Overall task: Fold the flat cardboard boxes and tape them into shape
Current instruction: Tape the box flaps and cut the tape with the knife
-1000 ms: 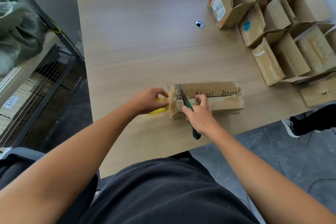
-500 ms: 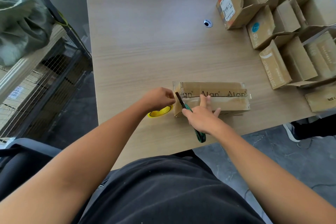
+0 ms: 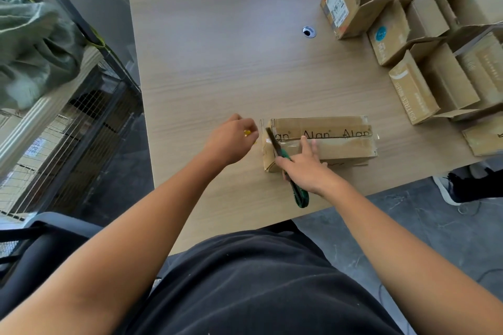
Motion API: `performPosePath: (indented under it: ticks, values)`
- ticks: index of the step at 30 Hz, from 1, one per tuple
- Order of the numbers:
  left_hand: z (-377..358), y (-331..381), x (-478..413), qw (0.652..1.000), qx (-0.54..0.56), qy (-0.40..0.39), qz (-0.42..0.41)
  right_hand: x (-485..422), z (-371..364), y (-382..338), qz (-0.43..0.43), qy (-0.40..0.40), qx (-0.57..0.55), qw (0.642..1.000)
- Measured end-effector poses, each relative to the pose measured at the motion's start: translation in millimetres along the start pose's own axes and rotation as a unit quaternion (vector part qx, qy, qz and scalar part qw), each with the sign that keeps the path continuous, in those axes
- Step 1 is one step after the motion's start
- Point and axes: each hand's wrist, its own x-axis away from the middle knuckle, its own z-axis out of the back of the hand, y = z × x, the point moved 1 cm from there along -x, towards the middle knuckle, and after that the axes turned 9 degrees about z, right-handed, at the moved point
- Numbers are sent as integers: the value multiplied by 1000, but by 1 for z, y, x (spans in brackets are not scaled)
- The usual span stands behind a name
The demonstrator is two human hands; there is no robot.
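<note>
Your right hand (image 3: 304, 168) grips green scissors (image 3: 300, 194) over the box (image 3: 348, 145), at its left end; your left hand (image 3: 231, 141) clutches yellow tape (image 3: 247, 133).

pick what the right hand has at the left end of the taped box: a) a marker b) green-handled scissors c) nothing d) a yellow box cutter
b: the right hand holds green-handled scissors, blades at the left end of the box, while the left hand grips the yellow tape roll.

Black, faintly lint-flecked fabric top (image 3: 258, 285); forearms (image 3: 152, 226) bare up to the elbows.
</note>
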Motion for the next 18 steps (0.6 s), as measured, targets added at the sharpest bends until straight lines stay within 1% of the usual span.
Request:
performPosePath:
  ticks: [3, 5, 7, 8, 9, 11, 12, 14, 16, 18]
  values:
    - [12, 7, 11, 996, 91, -8, 1, 14, 15, 6, 63, 81, -141, 985]
    - [23, 16, 20, 991, 134, -10, -11, 24, 26, 9, 98, 165, -198, 961]
    - [33, 28, 29, 988, 152, -11, -31, 34, 34, 11, 114, 241, -248, 931]
    - [36, 35, 33, 986, 158, -15, -42, 39, 37, 13, 119, 259, -291, 913]
    - [39, 42, 38, 984, 169, -22, -53, 44, 38, 16, 131, 260, -348, 891]
    - [41, 59, 48, 975, 206, -47, -74, 52, 39, 19, 172, 240, -436, 850]
    - [41, 68, 53, 969, 228, -61, -80, 57, 38, 20, 191, 235, -450, 840]
    - [33, 85, 60, 952, 287, -85, -70, 66, 36, 24, 222, 255, -434, 835]
    - [19, 103, 67, 924, 367, -104, -33, 75, 33, 34, 254, 287, -420, 823]
    - [1, 122, 71, 889, 440, -127, 4, 83, 31, 48, 285, 299, -423, 807]
